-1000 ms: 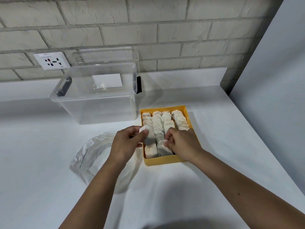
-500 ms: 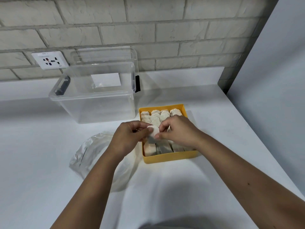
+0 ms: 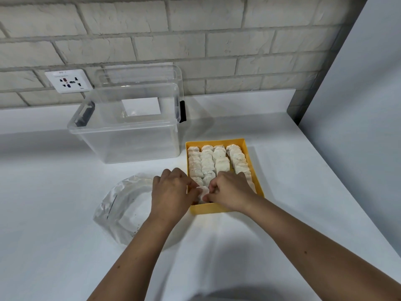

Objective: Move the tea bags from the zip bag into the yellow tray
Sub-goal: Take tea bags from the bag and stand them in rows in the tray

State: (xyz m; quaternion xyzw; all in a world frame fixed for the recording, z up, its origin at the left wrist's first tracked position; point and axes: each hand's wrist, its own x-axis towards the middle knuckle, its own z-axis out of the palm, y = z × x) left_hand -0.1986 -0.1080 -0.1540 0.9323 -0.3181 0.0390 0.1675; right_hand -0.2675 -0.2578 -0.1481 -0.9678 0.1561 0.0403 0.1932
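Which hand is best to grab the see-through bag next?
Left. The zip bag lies just beside the left hand, partly under its wrist; the right hand is over the yellow tray, farther off. Both pinch a tea bag now, so the left must let go first.

Bright, even light is coming from overhead, washing the white counter [image 3: 293, 181] almost flat. The 2 arms [image 3: 143, 246] are casting soft grey shadows between them, the box [image 3: 130, 144] is throwing a faint one rightward, and the bag [image 3: 117, 205] is glinting slightly. Wide-angle distortion is bowing the brick lines of the wall [image 3: 195, 46] toward the edges.
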